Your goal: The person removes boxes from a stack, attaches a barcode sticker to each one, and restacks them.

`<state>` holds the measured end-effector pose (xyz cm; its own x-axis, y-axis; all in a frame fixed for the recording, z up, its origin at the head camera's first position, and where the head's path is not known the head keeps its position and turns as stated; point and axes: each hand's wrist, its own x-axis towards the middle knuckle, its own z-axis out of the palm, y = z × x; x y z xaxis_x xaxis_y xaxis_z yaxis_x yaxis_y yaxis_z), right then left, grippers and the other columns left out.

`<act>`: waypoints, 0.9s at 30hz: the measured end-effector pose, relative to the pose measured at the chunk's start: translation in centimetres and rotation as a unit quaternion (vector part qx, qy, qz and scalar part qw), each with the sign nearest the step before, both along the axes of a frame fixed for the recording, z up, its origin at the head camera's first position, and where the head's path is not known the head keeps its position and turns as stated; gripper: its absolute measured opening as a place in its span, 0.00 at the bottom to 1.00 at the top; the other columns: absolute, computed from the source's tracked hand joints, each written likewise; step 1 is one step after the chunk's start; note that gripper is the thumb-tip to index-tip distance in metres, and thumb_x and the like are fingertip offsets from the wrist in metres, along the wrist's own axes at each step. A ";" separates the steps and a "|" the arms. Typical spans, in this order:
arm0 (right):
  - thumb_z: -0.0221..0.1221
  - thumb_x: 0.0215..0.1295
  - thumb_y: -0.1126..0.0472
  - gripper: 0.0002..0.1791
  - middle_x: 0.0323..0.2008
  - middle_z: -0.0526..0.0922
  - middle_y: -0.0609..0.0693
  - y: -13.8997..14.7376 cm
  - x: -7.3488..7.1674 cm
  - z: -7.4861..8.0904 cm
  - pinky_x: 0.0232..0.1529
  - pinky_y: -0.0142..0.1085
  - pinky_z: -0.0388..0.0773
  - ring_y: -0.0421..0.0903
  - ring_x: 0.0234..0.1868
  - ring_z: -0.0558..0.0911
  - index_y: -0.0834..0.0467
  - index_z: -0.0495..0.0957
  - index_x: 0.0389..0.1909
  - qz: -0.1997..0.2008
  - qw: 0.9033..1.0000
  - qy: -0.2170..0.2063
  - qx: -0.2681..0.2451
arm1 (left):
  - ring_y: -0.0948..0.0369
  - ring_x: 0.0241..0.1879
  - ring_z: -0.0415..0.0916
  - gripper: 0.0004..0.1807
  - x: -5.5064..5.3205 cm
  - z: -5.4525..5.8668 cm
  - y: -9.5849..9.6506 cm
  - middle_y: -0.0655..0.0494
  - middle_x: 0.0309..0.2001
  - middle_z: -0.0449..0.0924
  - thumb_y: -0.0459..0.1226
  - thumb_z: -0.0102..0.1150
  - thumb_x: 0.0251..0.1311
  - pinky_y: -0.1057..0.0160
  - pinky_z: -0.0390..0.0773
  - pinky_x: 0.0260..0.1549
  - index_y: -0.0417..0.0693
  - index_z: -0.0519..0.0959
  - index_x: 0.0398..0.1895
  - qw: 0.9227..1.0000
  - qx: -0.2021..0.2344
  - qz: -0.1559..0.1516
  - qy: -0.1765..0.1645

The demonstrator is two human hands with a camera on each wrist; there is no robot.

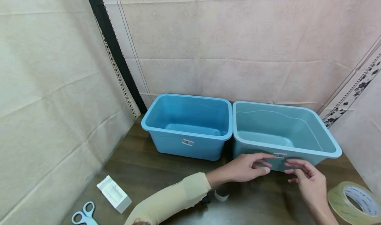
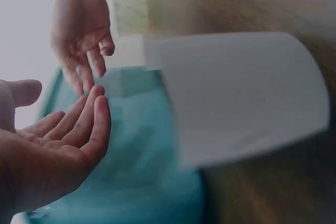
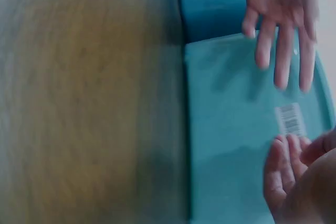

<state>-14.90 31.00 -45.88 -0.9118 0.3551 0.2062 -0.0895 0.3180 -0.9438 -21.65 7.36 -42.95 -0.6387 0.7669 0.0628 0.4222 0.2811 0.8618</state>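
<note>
Two plastic tubs stand side by side, a blue tub (image 1: 187, 149) on the left and a teal tub (image 1: 253, 154) on the right. In front of the teal tub's near wall is my left hand (image 1: 245, 168), its fingers loosely bent and pointing right. Facing it is my right hand (image 1: 311, 180), fingers relaxed and pointing left. The fingertips lie on either side of a barcode sticker (image 3: 290, 119) on that wall, with a gap between the hands. Neither palm holds anything. Large in the left wrist view, a pale flat piece (image 2: 247, 95) covers part of the table.
At the right edge lies a big roll of clear tape (image 1: 336, 198). A white box (image 1: 114, 193) and light blue scissors (image 1: 84, 215) are at the lower left of the wooden table (image 1: 131, 158). Cream cloth (image 1: 223, 36) hangs behind the tubs and along both sides.
</note>
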 end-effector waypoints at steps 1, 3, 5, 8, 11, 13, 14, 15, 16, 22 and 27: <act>0.49 0.77 0.73 0.13 0.34 0.89 0.32 0.1 0.2 0.3 0.27 0.31 0.84 0.34 0.30 0.88 0.68 0.83 0.50 -0.019 1.000 0.015 -0.020 | 0.77 0.57 0.82 0.26 0.2 0.3 -0.7 0.70 0.63 0.84 0.48 0.55 0.80 0.76 0.79 0.54 0.69 0.69 0.78 1.000 0.004 -0.008 -0.006; 0.49 0.74 0.76 0.13 0.29 0.89 0.38 0.2 0.7 1.1 0.24 0.29 0.81 0.35 0.27 0.87 0.70 0.83 0.43 -0.058 0.995 0.061 -0.059 | 0.78 0.56 0.82 0.26 0.6 1.1 -2.2 0.69 0.62 0.85 0.47 0.54 0.80 0.75 0.80 0.54 0.67 0.68 0.78 1.000 0.019 -0.022 -0.013; 0.48 0.72 0.78 0.13 0.26 0.88 0.41 0.4 0.9 2.0 0.23 0.26 0.79 0.35 0.25 0.85 0.71 0.83 0.37 -0.094 0.987 0.111 -0.072 | 0.78 0.55 0.82 0.26 1.0 2.2 -4.0 0.67 0.63 0.85 0.47 0.54 0.81 0.74 0.80 0.55 0.64 0.68 0.78 0.999 0.037 -0.028 -0.013; 0.45 0.70 0.79 0.17 0.25 0.87 0.39 1.2 0.9 3.4 0.23 0.22 0.78 0.33 0.25 0.84 0.70 0.83 0.34 -0.138 0.975 0.170 -0.042 | 0.76 0.56 0.82 0.26 1.1 4.2 -7.1 0.62 0.64 0.85 0.47 0.53 0.81 0.72 0.81 0.57 0.62 0.68 0.78 0.998 0.065 -0.022 0.003; 0.44 0.71 0.77 0.19 0.27 0.86 0.33 2.5 0.4 4.8 0.27 0.19 0.77 0.30 0.27 0.84 0.64 0.85 0.36 -0.177 0.966 0.186 -0.002 | 0.71 0.59 0.83 0.24 0.8 6.4 -10.7 0.59 0.64 0.85 0.47 0.53 0.81 0.66 0.81 0.60 0.63 0.70 0.77 0.995 0.098 0.025 0.025; 0.46 0.72 0.75 0.20 0.29 0.85 0.29 3.5 0.1 5.6 0.29 0.17 0.74 0.28 0.28 0.81 0.57 0.86 0.38 -0.198 0.965 0.174 -0.002 | 0.66 0.62 0.83 0.22 0.2 7.7 -13.2 0.59 0.64 0.85 0.45 0.53 0.81 0.61 0.82 0.62 0.63 0.72 0.75 0.989 0.124 0.072 0.046; 0.47 0.72 0.74 0.20 0.30 0.84 0.27 3.9 0.0 6.0 0.33 0.16 0.72 0.27 0.31 0.80 0.52 0.85 0.39 -0.211 0.965 0.156 0.002 | 0.64 0.63 0.82 0.22 -0.1 8.1 -14.5 0.59 0.64 0.85 0.45 0.54 0.81 0.58 0.82 0.63 0.63 0.73 0.74 0.984 0.135 0.100 0.060; 0.48 0.73 0.72 0.20 0.32 0.83 0.25 4.4 -0.2 6.3 0.35 0.16 0.70 0.27 0.33 0.78 0.49 0.85 0.40 -0.220 0.965 0.140 -0.002 | 0.62 0.64 0.82 0.21 -0.4 8.5 -15.8 0.60 0.64 0.85 0.44 0.54 0.81 0.55 0.81 0.63 0.63 0.74 0.73 0.978 0.145 0.127 0.076; 0.50 0.73 0.71 0.19 0.34 0.82 0.24 4.8 -0.2 6.5 0.37 0.15 0.68 0.28 0.36 0.76 0.46 0.85 0.42 -0.229 0.966 0.123 -0.008 | 0.60 0.65 0.82 0.20 -0.8 8.7 -17.0 0.60 0.64 0.85 0.45 0.54 0.80 0.53 0.81 0.64 0.63 0.74 0.72 0.972 0.149 0.155 0.099; 0.55 0.74 0.68 0.20 0.46 0.77 0.29 7.0 -1.0 6.6 0.44 0.13 0.67 0.27 0.49 0.72 0.40 0.78 0.55 -0.225 0.967 0.042 -0.110 | 0.52 0.70 0.77 0.24 -3.8 8.3 -24.8 0.61 0.70 0.80 0.51 0.55 0.79 0.42 0.76 0.68 0.64 0.73 0.74 0.912 0.084 0.332 0.228; 0.51 0.79 0.67 0.23 0.50 0.72 0.25 8.3 -2.1 5.6 0.50 0.12 0.69 0.24 0.56 0.72 0.36 0.71 0.64 -0.168 0.975 -0.017 -0.143 | 0.48 0.79 0.66 0.28 -7.4 6.7 -31.1 0.53 0.78 0.70 0.49 0.48 0.83 0.42 0.66 0.77 0.55 0.66 0.80 0.876 0.042 0.451 0.166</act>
<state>-16.96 39.33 -40.29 -0.7382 0.6740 0.0266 0.0071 0.0473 -0.9989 -29.08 -23.71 -36.25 -0.9180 -0.0575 0.3924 0.2920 0.5715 0.7669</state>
